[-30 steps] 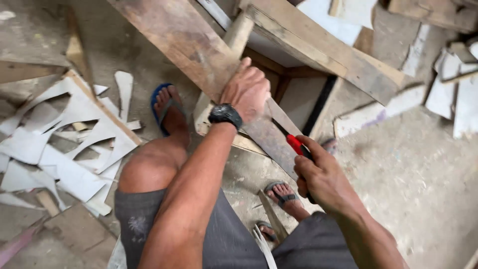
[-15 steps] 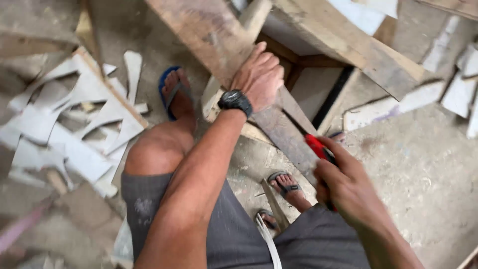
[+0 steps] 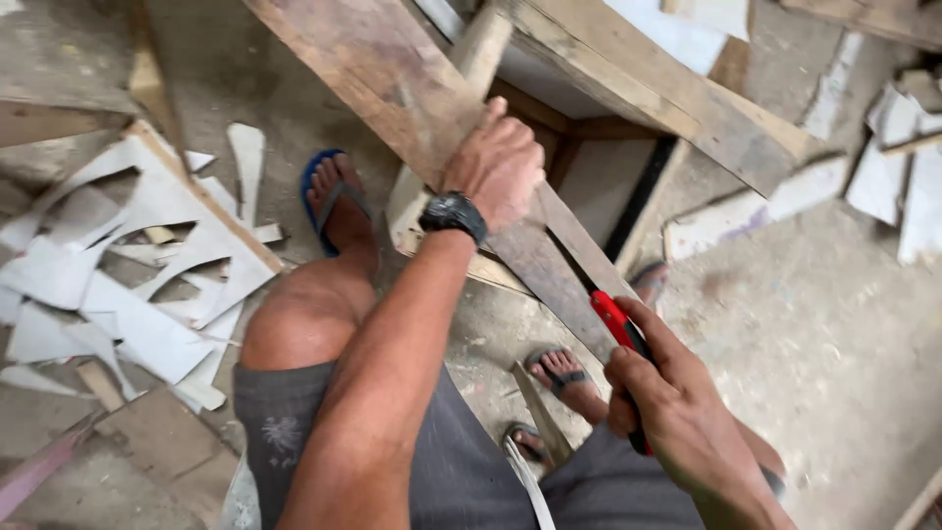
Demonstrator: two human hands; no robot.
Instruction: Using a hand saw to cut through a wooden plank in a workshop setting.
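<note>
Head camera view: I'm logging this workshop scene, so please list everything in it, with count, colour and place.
Wooden plank: one, brown, slanting from top left down to centre.
Wooden frame beams: several, brown, top centre to right.
White sheet offcuts: many, white, heaped on the floor at left.
Pale board pieces: several, whitish, at right.
Concrete floor: grey, dusty.
Blue sandal: one, on the foot left of the plank.
Dark sandals: at least two, bottom centre, on feet.
Wristwatch: one, black, left wrist.
Red-handled tool: one, in the right hand; its working end is hidden.
Grey shorts: bottom centre.
Left hand: gripping the plank.
Right hand: closed on the tool.
</note>
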